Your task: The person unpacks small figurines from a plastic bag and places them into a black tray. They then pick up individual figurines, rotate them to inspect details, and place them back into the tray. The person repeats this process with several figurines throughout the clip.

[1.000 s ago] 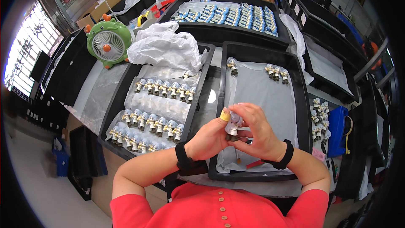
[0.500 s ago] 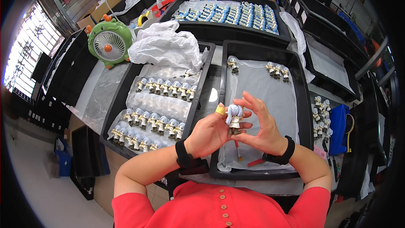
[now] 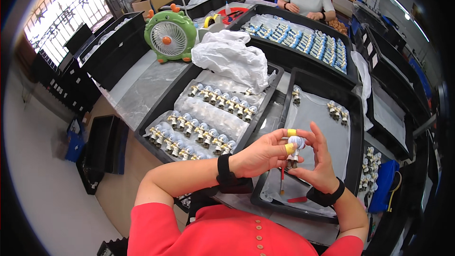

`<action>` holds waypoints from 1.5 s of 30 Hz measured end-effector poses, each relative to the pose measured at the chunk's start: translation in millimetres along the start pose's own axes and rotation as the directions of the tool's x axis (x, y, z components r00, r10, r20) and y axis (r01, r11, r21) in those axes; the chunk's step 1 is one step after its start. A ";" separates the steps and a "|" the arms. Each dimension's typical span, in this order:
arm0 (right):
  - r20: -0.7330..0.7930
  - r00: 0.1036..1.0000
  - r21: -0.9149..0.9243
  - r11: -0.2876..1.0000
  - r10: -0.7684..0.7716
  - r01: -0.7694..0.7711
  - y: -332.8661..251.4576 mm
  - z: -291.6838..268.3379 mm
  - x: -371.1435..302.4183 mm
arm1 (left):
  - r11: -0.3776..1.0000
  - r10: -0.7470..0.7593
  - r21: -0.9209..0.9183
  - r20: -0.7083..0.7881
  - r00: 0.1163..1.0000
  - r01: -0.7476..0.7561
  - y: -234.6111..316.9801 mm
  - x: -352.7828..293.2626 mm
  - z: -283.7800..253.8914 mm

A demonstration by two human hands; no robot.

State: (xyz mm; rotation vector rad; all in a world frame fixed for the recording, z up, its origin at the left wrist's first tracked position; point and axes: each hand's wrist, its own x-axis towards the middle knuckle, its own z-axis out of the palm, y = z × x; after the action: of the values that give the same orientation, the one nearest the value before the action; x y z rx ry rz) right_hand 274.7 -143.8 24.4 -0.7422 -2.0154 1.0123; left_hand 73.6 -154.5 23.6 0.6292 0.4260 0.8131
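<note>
Small pale-haired figurine (image 3: 294, 155) held upright over the near part of the right tray (image 3: 356, 137).

From where I stand, the left hand (image 3: 261, 153) reaches in from the left, palm turned inward, gripping the figurine's head between a thumb and finger wrapped in yellow; the forearm lies nearly level, elbow bent wide. The right hand (image 3: 320, 168) curves around the other side, wrist bent up, one finger pointing upward, thumb by the figurine's feet; whether it grips too, I can't tell. Below them in the tray lie a brush (image 3: 282, 185) and a red strip (image 3: 297, 199). Rows of similar figurines (image 3: 222, 99) fill the left tray (image 3: 168, 100); farther left stands a green fan (image 3: 167, 39).
</note>
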 end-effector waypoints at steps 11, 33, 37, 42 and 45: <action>-0.018 0.996 0.085 0.993 0.085 -0.083 3.6 -4.5 -0.9 | 1.000 -0.025 -0.018 -0.175 0.984 0.022 23.5 -11.0 -6.6; -0.162 0.984 0.006 0.997 0.073 -0.073 4.1 -13.9 4.2 | 0.358 0.257 0.836 -0.516 0.817 0.416 206.6 -16.9 -192.7; -0.173 0.980 0.000 0.995 0.099 -0.100 4.0 -14.7 4.7 | -0.154 0.355 0.777 -0.533 0.768 0.611 210.7 -1.8 -223.4; -0.199 0.975 -0.029 0.994 0.101 -0.109 6.2 -15.7 5.7 | -0.431 0.575 0.575 -0.419 0.703 0.696 210.6 19.9 -248.9; -0.200 0.972 -0.029 0.991 0.121 -0.129 9.0 -16.0 4.8 | -0.394 0.663 0.532 -0.400 0.633 0.749 206.9 25.7 -250.9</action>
State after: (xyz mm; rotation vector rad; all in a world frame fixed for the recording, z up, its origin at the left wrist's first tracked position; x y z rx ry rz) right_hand 286.6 -129.0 25.0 -0.9638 -1.8416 0.9304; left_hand -165.1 61.9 -27.8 2.0130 2.4409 0.1316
